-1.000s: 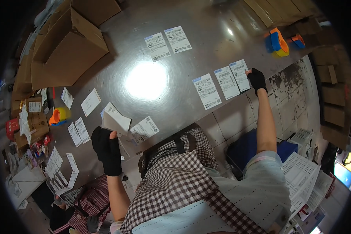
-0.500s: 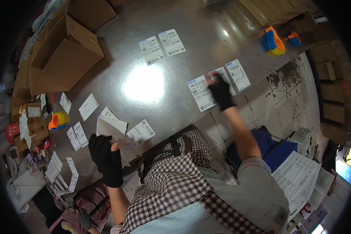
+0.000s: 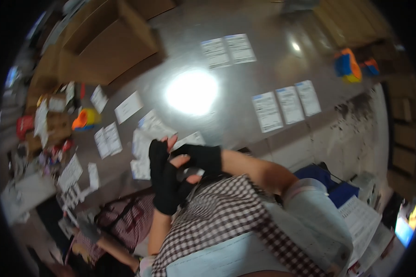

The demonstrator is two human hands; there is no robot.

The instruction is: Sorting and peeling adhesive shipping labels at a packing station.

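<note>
Paper labels point(image 3: 145, 143) lie at near table edge just beyond hands, long axes pointing away, blurred. Left hand point(image 3: 164, 177), black fingerless glove, upright; right hand point(image 3: 196, 159) touches it; finger grip cannot tell. Three label sheets point(image 3: 286, 104) well right.

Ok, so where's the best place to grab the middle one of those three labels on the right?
Probably the middle label's near short edge, coming from the table edge side. It lies flat with close neighbours on both long sides, so only its ends are free for fingertips to lift.
</note>
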